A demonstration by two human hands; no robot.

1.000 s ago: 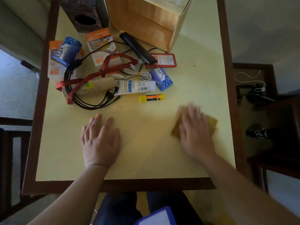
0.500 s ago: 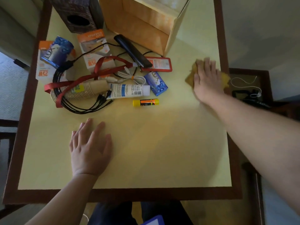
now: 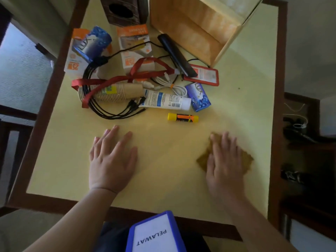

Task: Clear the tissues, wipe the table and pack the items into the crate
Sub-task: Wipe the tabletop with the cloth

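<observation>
My right hand (image 3: 224, 160) lies flat with straight fingers on a brown cloth (image 3: 245, 160), pressing it on the yellow table (image 3: 163, 160) at the front right. My left hand (image 3: 111, 159) rests flat on the bare table at the front left. Behind the hands lies a pile of items: a yellow and orange glue stick (image 3: 182, 117), a white tube (image 3: 166, 101), a stack of paper cups (image 3: 116, 92), black cables (image 3: 112, 113), a red lanyard (image 3: 127, 78), a blue soap box (image 3: 199, 97) and a red card holder (image 3: 203, 75). The wooden crate (image 3: 200, 28) stands at the back.
A dark tissue box (image 3: 123, 11) stands at the back left beside two orange and white boxes (image 3: 135, 44). A blue-framed badge (image 3: 154, 233) hangs below my chest. Chairs flank the table; shoes lie on the floor to the right.
My right hand has dragged the cloth from the far right edge of the table back toward me, to the front right. My left hand stays flat in place.
</observation>
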